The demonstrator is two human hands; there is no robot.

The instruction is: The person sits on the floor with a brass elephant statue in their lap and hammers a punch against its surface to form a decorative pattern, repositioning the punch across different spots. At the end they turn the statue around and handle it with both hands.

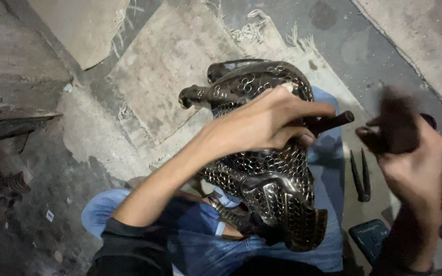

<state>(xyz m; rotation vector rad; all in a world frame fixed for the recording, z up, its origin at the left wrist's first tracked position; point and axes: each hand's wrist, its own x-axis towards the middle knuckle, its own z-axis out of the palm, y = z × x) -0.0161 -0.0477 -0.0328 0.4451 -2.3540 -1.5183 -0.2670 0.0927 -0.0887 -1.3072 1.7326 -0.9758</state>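
Observation:
A dark metal animal figure (269, 179), its surface covered in small ring and scale patterns, rests on my lap over blue trousers. My left hand (267, 122) lies across its top and grips a short dark rod-like tool (333, 122) pressed against the metal. My right hand (410, 158) is raised to the right, closed around a dark blurred hammer-like block (395, 125). The figure's lower end (303, 225) points toward my body.
Worn cloth mats (170, 66) with frayed edges cover the concrete floor. Two dark pointed metal tools (360, 176) lie on the mat right of my leg. A dark blue box (369, 237) sits at lower right. Scrap metal (1, 184) lies at left.

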